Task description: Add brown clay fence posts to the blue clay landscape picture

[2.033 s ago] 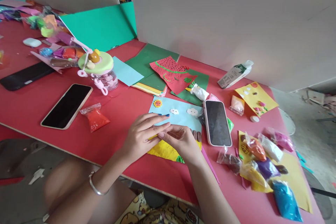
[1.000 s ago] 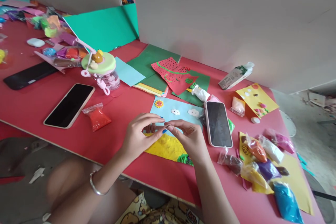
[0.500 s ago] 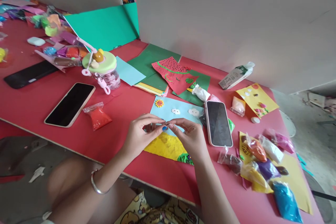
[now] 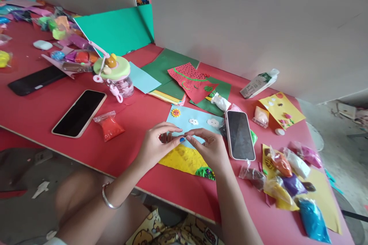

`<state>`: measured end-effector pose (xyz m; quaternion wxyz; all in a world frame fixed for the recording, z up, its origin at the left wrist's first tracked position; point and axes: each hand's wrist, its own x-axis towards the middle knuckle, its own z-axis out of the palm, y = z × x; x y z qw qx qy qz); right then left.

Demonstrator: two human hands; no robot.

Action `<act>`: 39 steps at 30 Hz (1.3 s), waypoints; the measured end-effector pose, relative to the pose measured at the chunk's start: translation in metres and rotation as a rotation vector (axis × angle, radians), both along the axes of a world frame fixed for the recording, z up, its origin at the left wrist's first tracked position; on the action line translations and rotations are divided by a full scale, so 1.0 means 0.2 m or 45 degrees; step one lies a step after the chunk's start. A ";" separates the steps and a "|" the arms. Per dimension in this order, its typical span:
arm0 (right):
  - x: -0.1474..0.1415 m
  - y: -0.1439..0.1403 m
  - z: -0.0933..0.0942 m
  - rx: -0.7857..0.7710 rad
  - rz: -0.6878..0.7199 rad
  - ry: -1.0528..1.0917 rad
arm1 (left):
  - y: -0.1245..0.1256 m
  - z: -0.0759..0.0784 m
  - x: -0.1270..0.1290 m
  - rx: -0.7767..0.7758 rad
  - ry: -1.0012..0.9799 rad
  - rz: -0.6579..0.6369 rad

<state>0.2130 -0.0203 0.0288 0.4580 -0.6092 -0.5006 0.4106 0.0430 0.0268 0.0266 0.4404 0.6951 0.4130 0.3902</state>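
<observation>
My left hand (image 4: 156, 143) and my right hand (image 4: 211, 149) meet fingertip to fingertip above a picture on light blue card (image 4: 186, 116). Both are closed in a pinch, and whatever lies between the tips is too small to make out. A blue spot shows at the left thumb's tip; whether it is nail or clay, I cannot tell. Under the hands, the picture has a yellow clay area (image 4: 178, 159), green clay tufts (image 4: 204, 172) at its lower right, a clay sun (image 4: 176, 112) and white clouds (image 4: 213, 123). My hands cover its middle.
Right of the picture lies a phone (image 4: 240, 136), with several clay bags (image 4: 293, 183) beyond it. To the left are another phone (image 4: 79, 114), a red clay bag (image 4: 110, 126) and a lidded jar (image 4: 119, 80). A watermelon-patterned card (image 4: 189, 80) and a carton (image 4: 258, 84) lie behind.
The view has shifted slightly, so things sit a little further right. My left index finger has lifted a little away from the right fingertips; the thumb stays at them.
</observation>
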 end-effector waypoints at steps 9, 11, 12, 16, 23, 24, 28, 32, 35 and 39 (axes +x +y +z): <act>-0.01 0.01 -0.04 0.030 0.061 0.115 | -0.02 -0.01 0.01 0.095 0.005 -0.021; -0.01 0.01 -0.03 0.005 0.039 0.134 | -0.02 -0.01 0.01 0.110 0.033 -0.050; 0.00 0.01 -0.03 -0.004 0.027 0.144 | -0.01 -0.01 0.01 0.114 0.046 -0.059; 0.01 0.01 -0.02 -0.008 0.009 0.174 | -0.01 0.00 0.00 0.114 0.065 -0.049; 0.02 0.01 -0.02 -0.038 0.022 0.145 | 0.00 0.01 -0.01 0.068 0.123 -0.053; 0.02 0.01 -0.01 -0.040 0.025 0.112 | 0.01 0.01 -0.03 0.062 0.171 -0.085; 0.07 0.02 0.06 -0.073 0.101 -0.283 | 0.07 0.04 -0.10 0.109 0.495 -0.094; 0.07 0.09 0.13 -0.149 0.479 -0.607 | 0.12 0.05 -0.16 0.138 0.678 0.016; 0.03 0.16 0.12 -0.166 0.632 -0.701 | 0.12 0.05 -0.17 0.123 0.708 0.003; -0.03 0.21 0.07 -0.163 0.675 -0.779 | 0.11 0.04 -0.17 0.122 0.725 -0.024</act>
